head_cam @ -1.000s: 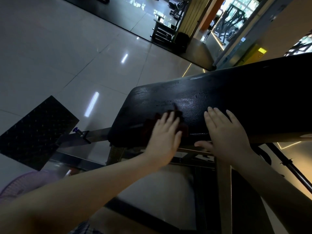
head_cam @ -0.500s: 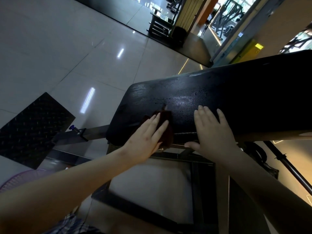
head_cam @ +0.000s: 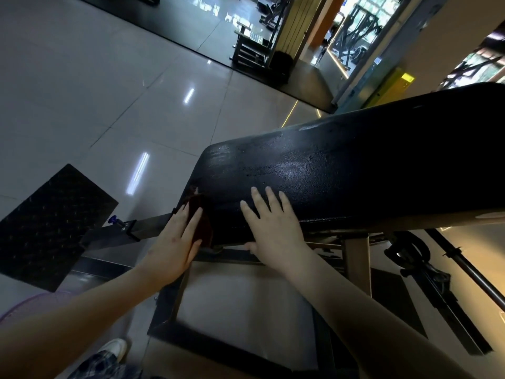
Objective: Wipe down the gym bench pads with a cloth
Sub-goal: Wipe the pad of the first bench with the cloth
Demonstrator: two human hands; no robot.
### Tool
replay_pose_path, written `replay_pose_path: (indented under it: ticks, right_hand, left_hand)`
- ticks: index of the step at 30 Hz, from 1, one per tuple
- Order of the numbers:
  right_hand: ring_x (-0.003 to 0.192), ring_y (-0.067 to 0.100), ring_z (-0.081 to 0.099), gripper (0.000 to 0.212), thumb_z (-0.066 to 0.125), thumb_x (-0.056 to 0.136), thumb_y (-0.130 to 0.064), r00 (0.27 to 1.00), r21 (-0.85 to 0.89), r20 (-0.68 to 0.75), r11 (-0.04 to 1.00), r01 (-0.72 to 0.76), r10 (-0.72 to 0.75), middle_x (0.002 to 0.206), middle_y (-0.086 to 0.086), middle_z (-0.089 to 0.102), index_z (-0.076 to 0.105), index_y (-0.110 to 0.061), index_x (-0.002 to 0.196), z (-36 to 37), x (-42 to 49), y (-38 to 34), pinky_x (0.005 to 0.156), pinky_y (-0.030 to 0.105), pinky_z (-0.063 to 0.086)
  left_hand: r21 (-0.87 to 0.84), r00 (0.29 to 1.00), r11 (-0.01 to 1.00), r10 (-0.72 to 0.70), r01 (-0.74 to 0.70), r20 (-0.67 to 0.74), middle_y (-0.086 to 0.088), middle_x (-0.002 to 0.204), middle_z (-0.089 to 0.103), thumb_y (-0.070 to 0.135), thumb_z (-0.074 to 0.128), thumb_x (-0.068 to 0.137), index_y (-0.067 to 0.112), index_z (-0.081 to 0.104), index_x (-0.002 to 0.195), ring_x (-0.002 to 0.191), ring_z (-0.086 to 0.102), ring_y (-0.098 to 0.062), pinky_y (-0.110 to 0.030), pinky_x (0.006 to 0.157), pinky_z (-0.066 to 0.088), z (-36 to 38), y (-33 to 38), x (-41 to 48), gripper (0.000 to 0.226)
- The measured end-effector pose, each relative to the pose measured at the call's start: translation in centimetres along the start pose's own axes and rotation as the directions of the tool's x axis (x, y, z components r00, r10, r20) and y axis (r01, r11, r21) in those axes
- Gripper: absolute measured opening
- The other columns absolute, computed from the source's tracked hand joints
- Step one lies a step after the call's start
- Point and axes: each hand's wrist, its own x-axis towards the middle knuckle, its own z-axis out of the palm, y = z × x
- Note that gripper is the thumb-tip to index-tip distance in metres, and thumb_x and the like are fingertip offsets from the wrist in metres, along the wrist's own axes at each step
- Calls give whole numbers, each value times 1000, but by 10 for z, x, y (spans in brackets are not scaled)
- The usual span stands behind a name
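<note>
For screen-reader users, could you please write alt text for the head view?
A left hand presses a dark red cloth against the end of a black gym bench pad; the right hand rests flat on it.

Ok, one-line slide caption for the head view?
The left hand presses a dark cloth against the bench pad while the right hand rests flat on it.

Only one view here, from the person's head, facing forward and down with a sideways tilt, so the bench pad (head_cam: 355, 165) slants across the frame. It sits close above the pad's near edge, with the left hand (head_cam: 175, 242) and right hand (head_cam: 273, 228) within arm's reach. Beyond the pad, the wide lens takes in tiled floor (head_cam: 109, 91) and a far doorway (head_cam: 352, 36).
</note>
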Motion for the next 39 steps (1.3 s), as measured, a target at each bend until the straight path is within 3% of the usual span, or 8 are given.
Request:
replay_pose_path:
  ticks: [7,13,18,21,24,29,33,39]
  right_hand:
    - [149,30,-7,94,55,90,-53,992,22,-7,992,-124,124,161,15,-7,-1,-14,154,-6,-13,18,117,49,-8]
    - [148,34,-9,62,50,93,-42,991,-42,-31,990,-135,134,162,13,-7,31,-23,150,-7,-17,25,114,53,-14]
    - [148,35,-7,88,53,89,-56,983,-50,-37,982,-184,182,161,16,-5,5,-22,155,-4,-18,25,112,53,-16]
    - [148,37,-5,92,53,89,-58,983,-63,-49,982,-180,178,161,18,-4,0,-22,155,-4,-19,25,115,55,-7]
    - [148,37,-5,94,49,89,-61,984,-90,-37,980,-176,173,161,18,-6,-5,-22,154,-2,-18,25,116,56,-4]
    - [138,42,34,102,79,62,-61,974,-98,-89,971,-218,209,149,22,38,42,-16,145,7,-17,25,111,60,21]
    - [135,44,39,103,84,56,-58,970,-92,-132,972,-217,205,145,24,43,48,-14,142,11,-16,25,109,61,24]
    - [137,43,34,102,80,61,-59,965,-137,-130,960,-243,226,149,23,38,43,-15,145,11,-15,23,110,60,20]
  left_hand:
    - [-373,925,880,-360,295,-118,-15,157,25,28,29,98,11,33,148,148,11,-30,-48,120,5,2,64,17,53]
    - [-541,976,837,-180,86,-123,-7,155,31,24,32,101,10,40,145,149,8,-25,-40,121,6,-25,140,63,47]
    - [-165,982,974,135,-156,-130,-18,149,40,33,32,95,5,43,143,140,33,-37,-50,114,27,-21,102,53,56]
    - [-1,976,977,214,-214,-40,-23,149,37,36,34,94,3,41,143,138,37,-38,-53,108,38,-16,73,46,59]
    - [69,973,970,231,-232,18,-25,150,34,35,36,93,3,33,145,139,35,-37,-49,112,33,-10,42,35,61]
    - [57,987,988,138,-143,85,-28,149,33,33,36,93,4,25,145,138,35,-38,-52,108,39,-5,-6,13,60]
    - [-42,996,998,53,-50,67,-27,150,32,32,35,94,3,32,144,139,34,-39,-54,107,38,-8,-9,5,58]
    - [-381,958,892,-282,242,-53,-6,161,7,22,35,103,13,25,151,149,-2,-21,-34,120,-3,-11,53,25,50]
